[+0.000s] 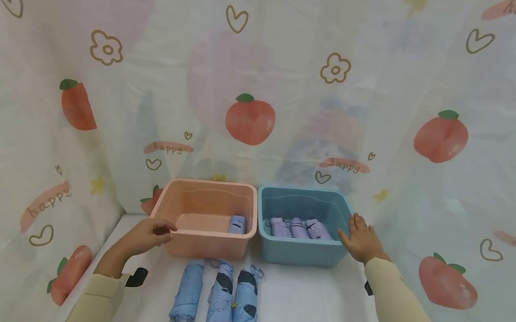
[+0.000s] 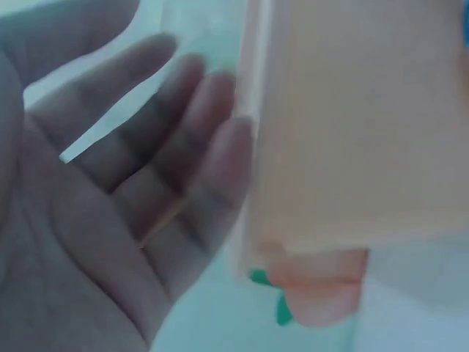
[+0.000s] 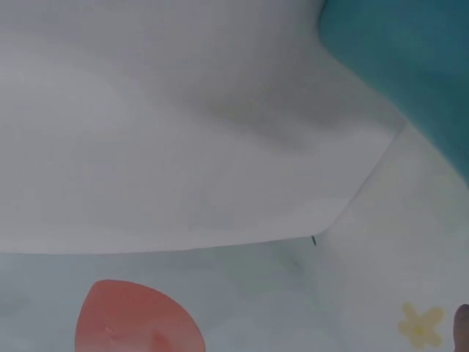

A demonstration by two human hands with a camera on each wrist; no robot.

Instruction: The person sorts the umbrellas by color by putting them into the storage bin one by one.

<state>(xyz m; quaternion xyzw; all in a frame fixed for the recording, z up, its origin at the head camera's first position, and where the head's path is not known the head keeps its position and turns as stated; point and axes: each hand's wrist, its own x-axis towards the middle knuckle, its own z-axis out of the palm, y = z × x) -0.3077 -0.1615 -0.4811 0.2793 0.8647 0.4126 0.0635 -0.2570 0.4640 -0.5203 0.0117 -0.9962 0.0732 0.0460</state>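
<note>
In the head view my left hand (image 1: 148, 234) is at the front left corner of a peach plastic bin (image 1: 209, 247). The left wrist view shows its fingers (image 2: 194, 158) loosely bent, little fingertip right at the bin's wall. My right hand (image 1: 362, 238) lies along the right rim of a blue bin (image 1: 301, 254), fingers straight; in the right wrist view it is nearly all out of frame. One folded blue umbrella (image 1: 237, 224) lies in the peach bin. Several folded purple umbrellas (image 1: 298, 228) sit in the blue bin.
Three folded blue umbrellas lie in front of the bins on the white table: a plain one (image 1: 187, 293), a middle one (image 1: 220, 298) and a right one (image 1: 246, 302) with dark patches. A fruit-printed curtain (image 1: 290, 83) rises behind and at both sides.
</note>
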